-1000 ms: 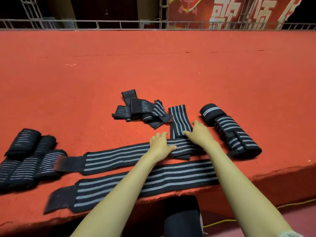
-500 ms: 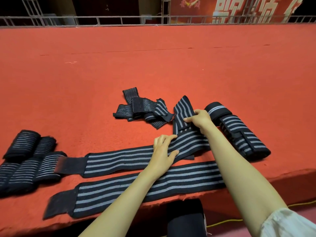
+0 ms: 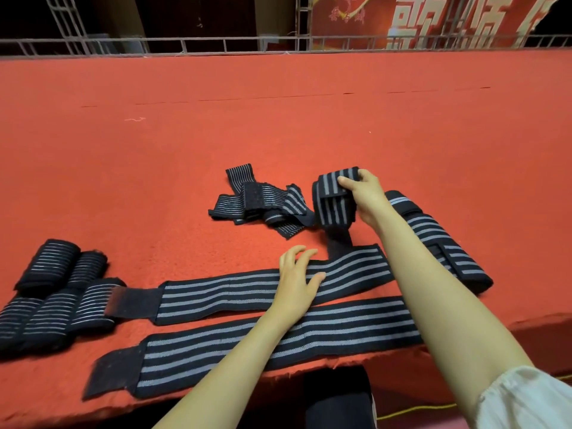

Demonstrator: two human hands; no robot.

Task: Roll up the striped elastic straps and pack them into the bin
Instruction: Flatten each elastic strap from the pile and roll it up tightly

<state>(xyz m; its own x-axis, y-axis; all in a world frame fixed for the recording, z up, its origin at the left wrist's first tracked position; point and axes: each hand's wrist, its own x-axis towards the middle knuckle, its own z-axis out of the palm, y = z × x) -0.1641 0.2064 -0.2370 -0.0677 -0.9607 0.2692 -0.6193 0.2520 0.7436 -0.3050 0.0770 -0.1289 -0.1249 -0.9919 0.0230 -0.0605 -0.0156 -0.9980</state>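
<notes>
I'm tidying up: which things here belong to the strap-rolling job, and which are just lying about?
Job: black grey-striped elastic strap gripped by right hand, under left hand; second flat striped strap; rolled striped straps; tangled strap pile.
Lying about: grey metal railing; red banner with white characters; yellow cable.

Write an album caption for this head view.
The right hand holds up the folded end of a striped strap while the left hand presses it flat on red carpet.

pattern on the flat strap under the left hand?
The strap is black with grey lengthwise stripes; head view.
</notes>
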